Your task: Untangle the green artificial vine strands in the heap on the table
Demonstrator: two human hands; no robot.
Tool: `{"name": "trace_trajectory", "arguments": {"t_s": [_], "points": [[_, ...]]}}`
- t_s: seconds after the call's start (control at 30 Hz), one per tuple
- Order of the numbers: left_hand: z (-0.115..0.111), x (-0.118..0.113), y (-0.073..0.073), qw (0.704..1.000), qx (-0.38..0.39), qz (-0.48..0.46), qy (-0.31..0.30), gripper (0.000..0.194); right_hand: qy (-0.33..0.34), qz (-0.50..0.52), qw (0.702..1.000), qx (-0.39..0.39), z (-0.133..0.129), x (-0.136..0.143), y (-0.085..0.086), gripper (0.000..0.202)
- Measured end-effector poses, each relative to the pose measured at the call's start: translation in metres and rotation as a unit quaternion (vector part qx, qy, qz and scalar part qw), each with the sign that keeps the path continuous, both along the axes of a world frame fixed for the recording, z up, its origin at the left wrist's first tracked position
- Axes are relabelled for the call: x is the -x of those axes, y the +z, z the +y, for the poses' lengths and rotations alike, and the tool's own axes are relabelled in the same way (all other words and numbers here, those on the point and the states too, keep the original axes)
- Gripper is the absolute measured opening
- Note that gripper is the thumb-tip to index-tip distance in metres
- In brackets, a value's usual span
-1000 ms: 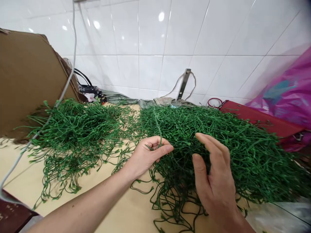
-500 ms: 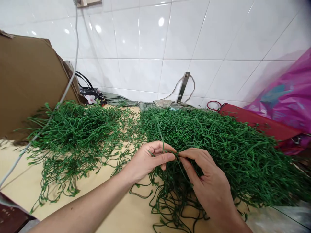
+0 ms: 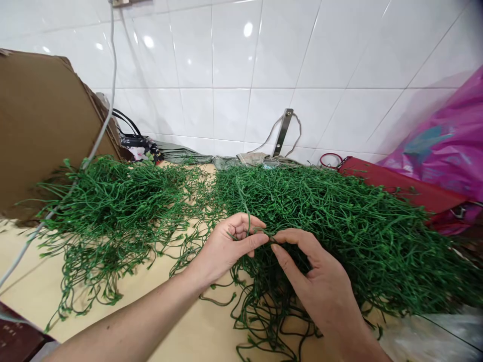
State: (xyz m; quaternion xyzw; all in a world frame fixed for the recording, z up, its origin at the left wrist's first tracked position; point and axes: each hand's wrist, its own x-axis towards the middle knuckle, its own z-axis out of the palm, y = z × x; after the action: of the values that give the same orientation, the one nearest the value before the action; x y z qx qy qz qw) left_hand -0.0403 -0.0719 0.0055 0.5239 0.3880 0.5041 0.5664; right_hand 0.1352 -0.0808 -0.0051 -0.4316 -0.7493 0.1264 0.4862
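Note:
My left hand (image 3: pixel 226 245) pinches a thin green stem (image 3: pixel 246 205) between thumb and fingers, and one length of it rises above the knuckles. Facing it, my right hand (image 3: pixel 326 286) brings thumb and forefinger together on the same stem, close to the left fingertips. Fingers hide the exact spot where the two hands meet. Behind and below both hands spreads a big tangled heap of green stems (image 3: pixel 328 206), with small lighter tips. Some loose stems (image 3: pixel 264 322) trail down in front of the hands.
A smaller pile of green stems (image 3: pixel 124 196) lies left on the pale tabletop (image 3: pixel 181 322). A cardboard box (image 3: pixel 41 125) stands at the left, with a white cable (image 3: pixel 109 108) in front. A red pouch (image 3: pixel 396 183) and pink bag (image 3: pixel 441 146) sit right, against the tiled wall (image 3: pixel 234 110).
Both hands have shifted slightly left in the picture, along with a small shift of the whole view. The stem stays between the hands.

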Motion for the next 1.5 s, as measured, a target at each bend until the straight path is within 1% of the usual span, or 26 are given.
{"name": "trace_trajectory", "arguments": {"t_s": [0.1,0.23,0.37,0.47,0.53,0.6,0.7,0.8,0.93,1.03,1.17,1.3,1.4,1.5], "points": [[0.000,-0.001,-0.002,1.000,0.006,-0.027,0.003,0.034,0.018,0.045,0.995,0.091,-0.001,0.001,0.003,0.009],[-0.002,-0.002,-0.002,0.999,0.010,-0.027,-0.022,0.026,0.054,0.127,0.977,0.162,-0.002,0.000,0.008,0.010],[-0.004,-0.002,0.001,0.999,0.015,-0.012,-0.046,0.025,0.047,0.165,0.967,0.186,0.000,-0.004,0.010,0.013],[-0.004,-0.001,0.001,0.998,0.020,0.023,-0.047,0.023,0.033,0.146,0.973,0.178,0.000,-0.008,0.013,0.014],[-0.003,0.001,0.001,0.997,0.019,0.061,-0.043,0.018,0.026,0.123,0.978,0.167,0.000,-0.009,0.016,0.014],[-0.002,0.004,0.001,0.996,0.014,0.083,-0.042,0.019,0.010,0.106,0.983,0.150,0.000,-0.010,0.018,0.014],[-0.001,0.006,0.000,0.998,0.009,0.058,-0.034,0.024,-0.023,0.088,0.988,0.127,0.001,-0.012,0.019,0.015],[0.001,0.007,-0.002,0.999,0.009,0.023,-0.029,0.024,-0.041,0.065,0.991,0.110,0.002,-0.014,0.019,0.015],[0.002,0.007,-0.003,0.999,0.017,-0.007,-0.028,0.023,-0.027,0.011,0.998,0.063,0.001,-0.014,0.018,0.017],[0.003,0.007,-0.003,1.000,0.009,-0.005,-0.019,0.022,-0.013,-0.041,0.999,0.011,0.003,-0.014,0.014,0.019],[0.004,0.009,-0.001,1.000,-0.004,0.006,-0.008,0.023,-0.026,-0.121,0.989,-0.079,0.007,-0.018,0.009,0.018],[0.003,0.010,0.000,0.998,-0.002,0.050,-0.036,0.026,-0.068,-0.183,0.969,-0.150,0.012,-0.025,0.006,0.019],[0.000,0.008,0.000,0.996,-0.007,0.072,-0.044,0.024,-0.084,-0.204,0.959,-0.180,0.015,-0.029,0.005,0.020],[-0.002,0.006,-0.001,0.997,-0.015,0.074,-0.025,0.024,-0.092,-0.195,0.961,-0.170,0.017,-0.029,0.005,0.019]]}}
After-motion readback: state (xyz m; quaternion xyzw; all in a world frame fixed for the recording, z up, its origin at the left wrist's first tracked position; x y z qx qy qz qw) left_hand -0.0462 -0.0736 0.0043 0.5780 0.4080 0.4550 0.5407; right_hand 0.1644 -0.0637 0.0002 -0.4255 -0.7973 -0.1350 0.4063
